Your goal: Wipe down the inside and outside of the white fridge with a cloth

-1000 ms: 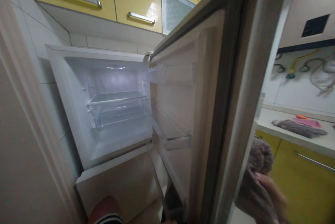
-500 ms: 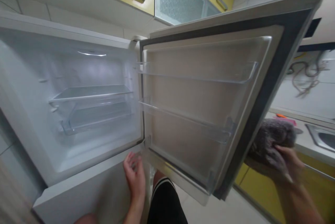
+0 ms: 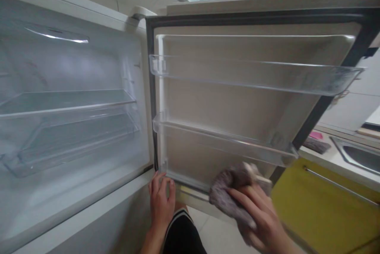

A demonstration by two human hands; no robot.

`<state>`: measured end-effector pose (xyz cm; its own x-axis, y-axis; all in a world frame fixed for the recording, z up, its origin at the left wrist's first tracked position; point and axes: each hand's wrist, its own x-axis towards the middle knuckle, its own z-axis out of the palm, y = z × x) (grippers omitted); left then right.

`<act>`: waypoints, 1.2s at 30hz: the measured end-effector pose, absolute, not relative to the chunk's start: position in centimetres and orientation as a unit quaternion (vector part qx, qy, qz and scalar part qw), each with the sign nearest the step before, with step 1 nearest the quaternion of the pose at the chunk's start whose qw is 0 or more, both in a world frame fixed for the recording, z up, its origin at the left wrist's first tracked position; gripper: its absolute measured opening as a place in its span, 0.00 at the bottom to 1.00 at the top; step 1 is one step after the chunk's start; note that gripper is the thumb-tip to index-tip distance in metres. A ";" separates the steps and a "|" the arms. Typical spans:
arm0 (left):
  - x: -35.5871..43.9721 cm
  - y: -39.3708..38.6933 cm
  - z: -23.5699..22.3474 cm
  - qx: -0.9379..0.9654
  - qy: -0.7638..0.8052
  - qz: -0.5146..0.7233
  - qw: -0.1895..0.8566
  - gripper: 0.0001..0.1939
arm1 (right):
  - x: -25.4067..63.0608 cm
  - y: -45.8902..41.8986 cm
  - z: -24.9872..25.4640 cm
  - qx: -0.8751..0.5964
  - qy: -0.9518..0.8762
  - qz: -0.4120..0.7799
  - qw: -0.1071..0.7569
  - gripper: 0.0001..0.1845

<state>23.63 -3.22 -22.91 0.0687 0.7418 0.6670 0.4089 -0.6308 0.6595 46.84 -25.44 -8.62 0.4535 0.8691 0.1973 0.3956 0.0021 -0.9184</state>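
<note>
An open fridge stands before me, its door (image 3: 237, 103) swung out to the right with two clear door racks (image 3: 252, 74). My right hand (image 3: 261, 216) is closed on a grey cloth (image 3: 228, 190) and holds it against the bottom of the door's inner side. My left hand (image 3: 162, 202) rests its curled fingers on the door's lower inner corner near the hinge. The fridge's inside (image 3: 68, 103) is white, lit, and holds a glass shelf (image 3: 65, 99) over a clear drawer.
Yellow cabinets (image 3: 320, 202) run along the lower right under a worktop with a steel sink (image 3: 360, 157) and cloths on it. Wall cabinets hang above the fridge. My knee in dark shorts (image 3: 182, 234) is below my hands.
My right hand has brought the grey cloth from behind the door's outer edge round to the door's inner bottom. My view has moved closer and left; the left hand stays at the corner.
</note>
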 end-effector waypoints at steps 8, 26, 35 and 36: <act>21.6 -3.5 -23.0 0.777 0.360 0.486 0.171 0.13 | 44.0 -13.1 -8.8 -0.602 -0.659 0.426 0.148 0.32; 20.6 -2.5 -22.4 0.795 0.348 0.461 0.186 0.16 | 50.6 -18.9 -10.8 -0.667 -0.455 0.488 0.332 0.33; 20.5 -2.2 -21.3 0.786 0.365 0.446 0.224 0.24 | 39.1 -6.7 -10.9 -0.528 -0.682 0.441 0.247 0.33; 20.5 -2.3 -21.2 0.784 0.364 0.449 0.226 0.24 | 38.6 -6.1 -10.9 -0.522 -0.692 0.438 0.238 0.31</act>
<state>20.46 -2.32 -21.21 0.3323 0.7736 0.5396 0.3682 -0.6331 0.6809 38.62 -6.13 -10.91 -0.3430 0.9306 -0.1281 0.5135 0.0716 -0.8551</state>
